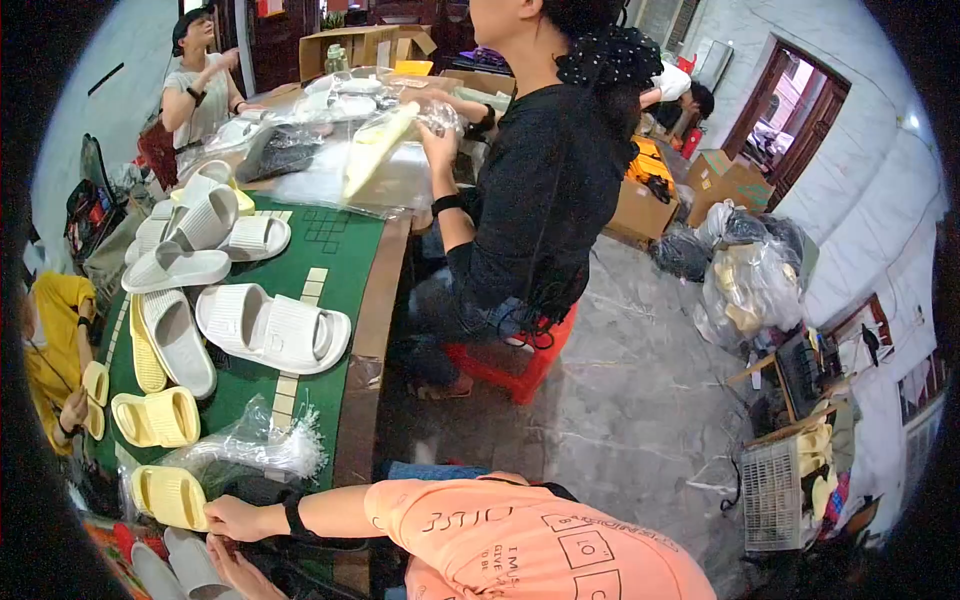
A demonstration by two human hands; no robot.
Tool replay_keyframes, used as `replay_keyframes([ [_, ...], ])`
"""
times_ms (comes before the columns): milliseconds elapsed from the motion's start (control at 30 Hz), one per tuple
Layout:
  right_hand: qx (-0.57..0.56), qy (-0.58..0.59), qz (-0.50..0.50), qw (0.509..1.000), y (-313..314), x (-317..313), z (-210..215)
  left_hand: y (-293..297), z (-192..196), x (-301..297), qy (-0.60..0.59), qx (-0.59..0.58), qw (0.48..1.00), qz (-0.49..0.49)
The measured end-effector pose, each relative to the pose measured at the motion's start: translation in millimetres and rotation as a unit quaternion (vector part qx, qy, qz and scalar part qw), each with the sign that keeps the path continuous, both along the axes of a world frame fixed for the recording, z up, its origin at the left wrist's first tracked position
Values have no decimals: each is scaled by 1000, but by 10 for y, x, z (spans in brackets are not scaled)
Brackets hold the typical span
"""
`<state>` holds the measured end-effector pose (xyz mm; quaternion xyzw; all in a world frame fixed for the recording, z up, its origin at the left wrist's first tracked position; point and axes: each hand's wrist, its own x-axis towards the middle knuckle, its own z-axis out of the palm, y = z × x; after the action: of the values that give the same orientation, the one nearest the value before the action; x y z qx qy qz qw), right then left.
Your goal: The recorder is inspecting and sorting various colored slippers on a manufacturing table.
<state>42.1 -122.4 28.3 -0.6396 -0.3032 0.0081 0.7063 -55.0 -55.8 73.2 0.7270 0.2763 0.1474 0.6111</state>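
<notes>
Near the lower left, my right hand (236, 519) is closed on the edge of a yellow slipper (165, 497), and clear plastic shows beside the slipper. My left hand (240, 572) is just below, its visible fingers stretched out close to the right fingertips; part of it is cut off by the lower edge. Beneath the yellow slipper lies a pair of grey slippers (192, 562). Another yellow slipper (156, 417) stands a little farther up the green table. Next to it is a clear plastic bag (225, 447) with a bunch of thin white strands (300, 447) at its end.
Larger grey slippers (270, 328) crowd the green tabletop (245, 385). A person in black (545, 190) sits on a red stool (525, 360), handling a bagged yellow slipper (380, 150). A yellow-clad person (62, 340) holds small yellow slippers across the table. Stuffed plastic bags (745, 280) lie on the floor.
</notes>
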Motion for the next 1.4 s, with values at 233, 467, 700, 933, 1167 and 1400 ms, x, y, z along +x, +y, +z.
replay_keyframes([
  [233, 20, -2, -14, 1000, 0, -22, -3, -290, 319, -43, 13, 12, 1000, 22],
  [467, 11, -9, -24, 1000, -125, 30, 61, -305, 283, 52, 57, 32, 998, -17],
  [700, -30, 66, 21, 997, -41, -71, 125, 496, -647, 227, -216, -146, 959, -111],
  [933, -165, -234, -47, 957, -490, -339, 657, 278, -438, 138, -231, -194, 953, 35],
  [1167, -295, -161, 188, 923, -1104, -679, 379, 191, -352, 199, -218, -168, 958, 81],
  [1400, -367, -204, 258, 870, -866, -665, -15, 78, -98, 94, -11, -5, 999, -42],
])
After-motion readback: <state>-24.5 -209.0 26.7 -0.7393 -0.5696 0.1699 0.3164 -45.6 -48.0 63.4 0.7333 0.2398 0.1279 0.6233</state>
